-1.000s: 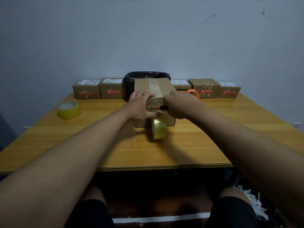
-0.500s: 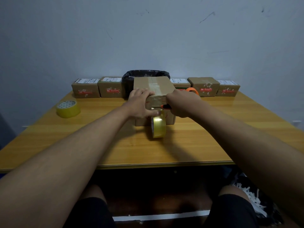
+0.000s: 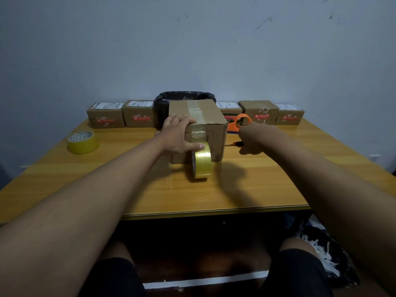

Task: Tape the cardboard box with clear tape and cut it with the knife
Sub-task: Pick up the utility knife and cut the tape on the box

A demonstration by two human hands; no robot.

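Table (image 3: pixel 246 181): a yellow wooden top lay under both hands, its near edge toward the person.
Cardboard box (image 3: pixel 216 125): it stood directly under the left hand, just left of the right hand, with clear tape running over its top and down its near face.
Small boxes (image 3: pixel 106 115): a row of them sat beyond both hands along the wall, on either side of a black-lined bin (image 3: pixel 184 98).
Left hand (image 3: pixel 179 133): it lay spread on the box's top near corner, thumb pressed against the tape roll, gripping nothing.
Right hand (image 3: pixel 251 140): it was clenched around the knife, just clear of the box's right side.
Tape roll (image 3: pixel 202 162): it stood on edge below the left thumb, against the box's near face.
Spare roll (image 3: pixel 82 142): it lay flat, well left of the left hand.
Scissors (image 3: pixel 240 122): orange handles showed just beyond the right hand.
Knife (image 3: pixel 237 143): only its orange-and-black tip showed, pointing at the box.
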